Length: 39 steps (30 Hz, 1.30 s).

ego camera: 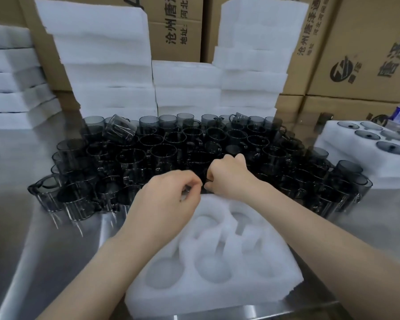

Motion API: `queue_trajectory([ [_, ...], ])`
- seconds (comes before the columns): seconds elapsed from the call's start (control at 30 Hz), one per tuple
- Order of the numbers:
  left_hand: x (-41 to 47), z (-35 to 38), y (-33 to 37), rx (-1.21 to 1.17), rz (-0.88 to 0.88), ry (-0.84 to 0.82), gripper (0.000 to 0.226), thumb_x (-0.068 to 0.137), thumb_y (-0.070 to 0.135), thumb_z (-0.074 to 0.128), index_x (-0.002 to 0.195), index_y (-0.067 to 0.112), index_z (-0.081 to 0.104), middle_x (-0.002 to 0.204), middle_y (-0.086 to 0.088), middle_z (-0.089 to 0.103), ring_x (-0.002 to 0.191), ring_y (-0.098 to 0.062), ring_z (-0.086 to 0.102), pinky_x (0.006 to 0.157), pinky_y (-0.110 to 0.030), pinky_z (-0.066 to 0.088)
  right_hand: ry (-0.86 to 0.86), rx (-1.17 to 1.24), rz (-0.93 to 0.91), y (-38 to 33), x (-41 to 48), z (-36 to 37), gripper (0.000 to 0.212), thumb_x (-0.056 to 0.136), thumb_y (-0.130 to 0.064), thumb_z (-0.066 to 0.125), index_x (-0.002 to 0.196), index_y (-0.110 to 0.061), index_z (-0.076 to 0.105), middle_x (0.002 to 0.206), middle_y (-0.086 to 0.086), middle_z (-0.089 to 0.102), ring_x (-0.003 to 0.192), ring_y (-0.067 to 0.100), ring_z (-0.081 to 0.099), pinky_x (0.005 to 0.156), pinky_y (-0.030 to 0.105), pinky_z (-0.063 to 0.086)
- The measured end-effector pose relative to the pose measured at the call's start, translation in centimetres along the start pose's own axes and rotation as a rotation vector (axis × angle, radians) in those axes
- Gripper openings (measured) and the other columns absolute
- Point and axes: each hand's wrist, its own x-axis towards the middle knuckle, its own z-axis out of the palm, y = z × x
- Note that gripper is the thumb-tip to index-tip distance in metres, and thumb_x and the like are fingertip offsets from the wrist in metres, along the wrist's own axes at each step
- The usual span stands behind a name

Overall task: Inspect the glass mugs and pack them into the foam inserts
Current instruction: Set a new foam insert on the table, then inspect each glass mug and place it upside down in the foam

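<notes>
At the near edge of the steel table [28, 227], a white foam insert with round moulded pockets [215, 257] lies directly in front of the person, and every pocket that shows is vacant. Beyond its far edge stands a dense cluster of smoke-grey glass mugs with side handles [162, 153], most upright, with a few tipped on their sides at the back and left of the group. The left hand [169, 199] is curled, thumb and forefinger pinched together at the boundary between insert and cluster; the right hand [231, 174] is clenched just beside it, knuckles up, over the front row. Both hands appear to be closing on mugs in the nearest row, but motion blur and the dark glass prevent confirming what either hand actually holds. The step in hand is judged to be pick-up for inspection, with packing of this insert not yet begun. The next move calls for lifting one mug clear of its neighbours without knocking adjacent glass, turning it to check rim, wall and handle, then lowering it into a pocket with the handle aligned to the pocket's slot. White foam slabs [106, 65] are stacked behind the cluster against brown printed cardboard cartons [367, 49]. A second foam tray holding grey round glass lids [376, 139] sits at the right.
</notes>
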Motion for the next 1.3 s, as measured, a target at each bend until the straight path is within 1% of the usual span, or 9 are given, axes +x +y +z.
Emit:
queue_trajectory([
  [0.17,2.0,1.7,0.3,-0.023,-0.123,-0.091,0.062,0.084,0.033,0.069,0.141,0.027,0.044,0.141,0.008,0.050,0.121,-0.017,0.053,0.101,-0.042,0.045,0.106,0.180,0.015,0.8,-1.3,-3.7,0.033,0.089,-0.036,0.061,0.063,-0.016,0.062,0.062,-0.002,0.055,0.079,0.024,0.053,0.078,0.036,0.027],
  [0.3,3.6,2.6,1.5,-0.195,-0.133,-0.082,0.098,0.072,0.040,0.080,0.152,0.020,0.026,0.151,0.004,0.037,0.134,-0.014,0.042,0.110,-0.034,0.038,0.250,0.455,-0.034,0.3,-2.3,-7.0,0.040,0.084,-0.028,0.065,0.052,-0.012,0.047,0.052,0.006,0.044,0.053,0.016,0.038,0.055,0.028,0.032],
  [0.47,4.9,2.1,1.5,-0.196,-0.056,0.217,0.060,0.066,0.026,0.081,0.121,0.016,0.061,0.112,-0.002,0.060,0.108,-0.014,0.052,0.079,-0.007,0.037,0.309,0.523,-0.228,-1.0,-2.9,-7.0,0.030,0.086,-0.026,0.068,0.068,-0.003,0.067,0.073,0.013,0.063,0.068,0.019,0.054,0.068,0.033,0.042],
  [0.57,5.2,1.6,0.4,-0.323,-0.106,0.245,0.050,0.066,0.032,0.083,0.112,0.027,0.065,0.107,0.003,0.064,0.096,-0.012,0.060,0.083,-0.016,0.047,0.396,0.828,-0.308,-0.3,-3.0,-6.2,0.006,0.081,-0.014,0.076,0.087,-0.014,0.076,0.088,0.006,0.062,0.079,0.013,0.058,0.072,0.026,0.047],
  [0.67,4.9,1.3,-0.5,-0.511,-0.125,0.219,0.038,0.065,0.031,0.082,0.097,0.040,0.064,0.095,0.017,0.069,0.084,0.000,0.065,0.076,-0.017,0.051,0.431,0.996,-0.260,0.1,-2.3,-4.9,0.040,0.074,-0.016,0.082,0.110,-0.028,0.069,0.108,-0.004,0.052,0.095,0.009,0.053,0.081,0.027,0.052],
  [0.8,4.2,1.8,-1.4,-0.559,-0.097,0.171,0.039,0.071,0.021,0.082,0.102,0.038,0.066,0.093,0.022,0.071,0.085,0.005,0.066,0.076,-0.014,0.050,0.099,1.066,-0.229,1.0,-0.5,-4.0,0.062,0.073,-0.023,0.084,0.129,-0.031,0.060,0.127,-0.002,0.057,0.109,0.009,0.058,0.093,0.024,0.049],
  [0.93,4.2,2.2,-1.6,-0.477,-0.083,0.083,0.049,0.067,0.030,0.074,0.115,0.035,0.064,0.114,0.002,0.067,0.106,-0.010,0.063,0.095,-0.034,0.051,-0.060,1.312,-0.326,2.0,0.0,-1.9,0.061,0.076,-0.012,0.076,0.132,-0.025,0.057,0.125,0.004,0.067,0.118,0.019,0.061,0.101,0.031,0.049],
  [1.07,4.3,2.2,-1.5,-0.398,-0.082,0.048,0.048,0.067,0.034,0.075,0.114,0.032,0.063,0.115,0.001,0.061,0.106,-0.007,0.059,0.095,-0.028,0.049,-0.100,1.434,-0.381,2.3,0.1,-1.2,0.056,0.077,-0.001,0.073,0.128,-0.021,0.060,0.122,0.004,0.068,0.114,0.016,0.063,0.094,0.030,0.051],
  [1.3,4.5,2.8,-1.9,-0.230,-0.062,0.086,0.065,0.061,0.032,0.088,0.121,0.032,0.064,0.106,0.009,0.060,0.099,-0.005,0.056,0.083,-0.009,0.041,0.078,1.427,-0.200,0.7,-0.3,-0.5,0.037,0.066,-0.016,0.082,0.097,-0.015,0.063,0.097,0.004,0.071,0.086,0.013,0.069,0.074,0.031,0.058],
])
